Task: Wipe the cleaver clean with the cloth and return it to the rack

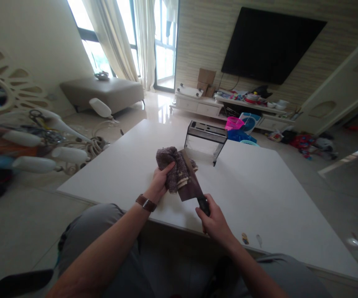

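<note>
A brown cloth (172, 165) with pale edges is bunched in my left hand (160, 182), its thumb pressed over the front of the fabric. My right hand (214, 219) is wrapped round the black handle of a broad-bladed cleaver (191, 184). The blade points up and away from me, its left side against the cloth. Part of the cloth shows behind the blade. Both hands are over the near part of the white table (244, 186).
A black-framed rack with clear panels (206, 140) stands on the table beyond the blade. Two small stickers (245, 238) lie at the near right edge. Pink (234, 123) and blue baskets are beyond the table, and lamp parts (70, 155) are at its left.
</note>
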Demonstrator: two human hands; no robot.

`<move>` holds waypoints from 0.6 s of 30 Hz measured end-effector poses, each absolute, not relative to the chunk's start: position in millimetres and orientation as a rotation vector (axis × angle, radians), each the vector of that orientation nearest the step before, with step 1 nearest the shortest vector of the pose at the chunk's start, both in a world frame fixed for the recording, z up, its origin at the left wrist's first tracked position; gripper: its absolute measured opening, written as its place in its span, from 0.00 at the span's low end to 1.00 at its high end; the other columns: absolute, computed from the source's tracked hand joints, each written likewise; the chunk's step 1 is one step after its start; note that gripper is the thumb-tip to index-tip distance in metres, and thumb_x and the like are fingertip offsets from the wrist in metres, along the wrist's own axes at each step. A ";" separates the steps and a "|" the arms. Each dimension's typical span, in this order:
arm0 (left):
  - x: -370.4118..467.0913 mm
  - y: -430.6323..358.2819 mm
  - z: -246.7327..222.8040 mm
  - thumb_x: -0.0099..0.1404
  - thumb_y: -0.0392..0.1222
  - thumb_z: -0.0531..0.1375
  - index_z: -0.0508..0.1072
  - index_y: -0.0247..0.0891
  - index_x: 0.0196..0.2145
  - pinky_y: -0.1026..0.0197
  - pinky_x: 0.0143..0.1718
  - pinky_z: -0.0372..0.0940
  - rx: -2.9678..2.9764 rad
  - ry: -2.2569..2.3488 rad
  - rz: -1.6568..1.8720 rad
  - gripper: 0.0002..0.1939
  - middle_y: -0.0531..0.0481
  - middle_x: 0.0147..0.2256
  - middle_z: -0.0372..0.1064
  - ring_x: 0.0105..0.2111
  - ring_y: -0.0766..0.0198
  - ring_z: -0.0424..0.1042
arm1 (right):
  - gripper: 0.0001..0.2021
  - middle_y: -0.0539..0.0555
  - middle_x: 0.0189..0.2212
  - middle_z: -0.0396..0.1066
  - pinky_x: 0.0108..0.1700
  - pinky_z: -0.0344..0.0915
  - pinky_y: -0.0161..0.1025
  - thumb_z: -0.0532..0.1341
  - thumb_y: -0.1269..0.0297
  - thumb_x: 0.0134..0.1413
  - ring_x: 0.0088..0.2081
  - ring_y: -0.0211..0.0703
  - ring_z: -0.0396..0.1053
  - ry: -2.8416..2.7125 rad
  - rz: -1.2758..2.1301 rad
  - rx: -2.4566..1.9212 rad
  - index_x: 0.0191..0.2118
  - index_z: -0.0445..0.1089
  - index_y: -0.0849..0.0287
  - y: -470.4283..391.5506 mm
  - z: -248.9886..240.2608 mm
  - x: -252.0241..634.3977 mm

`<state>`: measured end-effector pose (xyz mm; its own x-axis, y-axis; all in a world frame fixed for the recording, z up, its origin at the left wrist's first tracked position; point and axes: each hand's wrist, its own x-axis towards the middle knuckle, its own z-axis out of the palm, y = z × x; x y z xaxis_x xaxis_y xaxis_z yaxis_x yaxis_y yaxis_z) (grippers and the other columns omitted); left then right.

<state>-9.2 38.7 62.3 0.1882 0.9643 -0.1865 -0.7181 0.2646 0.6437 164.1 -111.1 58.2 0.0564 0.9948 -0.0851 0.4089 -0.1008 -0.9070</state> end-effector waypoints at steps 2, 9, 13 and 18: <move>-5.9 35.9 60.6 0.54 0.39 0.74 0.76 0.28 0.48 0.41 0.53 0.73 0.475 0.654 1.239 0.25 0.32 0.47 0.78 0.45 0.44 0.79 | 0.06 0.42 0.22 0.59 0.21 0.56 0.31 0.58 0.62 0.61 0.19 0.34 0.60 -1.446 1.001 -1.611 0.43 0.62 0.54 -110.9 56.7 165.1; 2.1 28.8 51.5 0.53 0.39 0.74 0.76 0.30 0.46 0.48 0.51 0.74 0.487 0.720 1.230 0.24 0.37 0.43 0.80 0.41 0.51 0.81 | 0.07 0.42 0.22 0.59 0.19 0.55 0.31 0.59 0.61 0.61 0.17 0.33 0.59 -1.410 0.987 -1.620 0.42 0.62 0.54 -109.6 54.4 165.4; 4.9 25.1 51.4 0.52 0.40 0.75 0.76 0.31 0.45 0.50 0.51 0.74 0.504 0.716 1.195 0.24 0.38 0.44 0.80 0.42 0.52 0.80 | 0.09 0.41 0.22 0.58 0.16 0.55 0.31 0.60 0.57 0.60 0.15 0.32 0.58 -1.289 1.062 -1.581 0.41 0.61 0.54 -109.6 57.0 163.0; 7.7 17.6 54.5 0.51 0.41 0.76 0.76 0.33 0.45 0.51 0.52 0.73 0.538 0.666 1.153 0.25 0.39 0.47 0.79 0.45 0.52 0.79 | 0.13 0.41 0.23 0.61 0.13 0.53 0.30 0.62 0.54 0.59 0.12 0.30 0.57 -1.163 1.055 -1.506 0.42 0.61 0.54 -107.1 62.6 160.8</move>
<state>7.7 17.6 54.5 0.2558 0.9460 -0.1990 -0.6449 0.3204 0.6938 160.8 -107.1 62.6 0.1829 0.9793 -0.0871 0.1819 -0.1208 -0.9759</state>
